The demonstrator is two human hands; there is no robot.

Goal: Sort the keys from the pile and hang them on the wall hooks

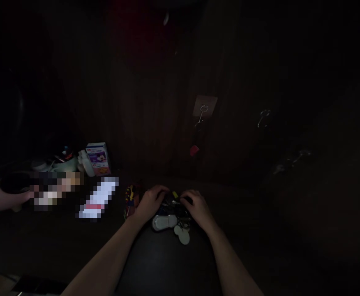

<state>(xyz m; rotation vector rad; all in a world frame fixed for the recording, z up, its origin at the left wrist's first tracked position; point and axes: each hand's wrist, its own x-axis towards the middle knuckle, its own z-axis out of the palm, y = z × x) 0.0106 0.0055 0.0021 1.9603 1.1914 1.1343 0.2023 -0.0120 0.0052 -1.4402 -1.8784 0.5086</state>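
Note:
In the dim light both my hands are at a small heap of keys and trinkets (169,204) in front of me. My left hand (151,202) is on the heap's left side, its fingers bent inward and closed; what is in them is too dark to make out. On the other side my right hand (197,206) curls thumb and fingers together at the heap, their grip also unclear. Between the fingertips shows a small yellow-green piece (175,194). Nearer me lie a grey-white oblong fob (164,222) and a pale round-lobed tag (183,235).
Colourful trinkets (131,195) lie beside my left wrist. Further left are a lit phone screen (99,198), a small carton (98,158) and another person's arm (5,196). A wall hook (204,109) holds a hanging item with a red tag (194,150).

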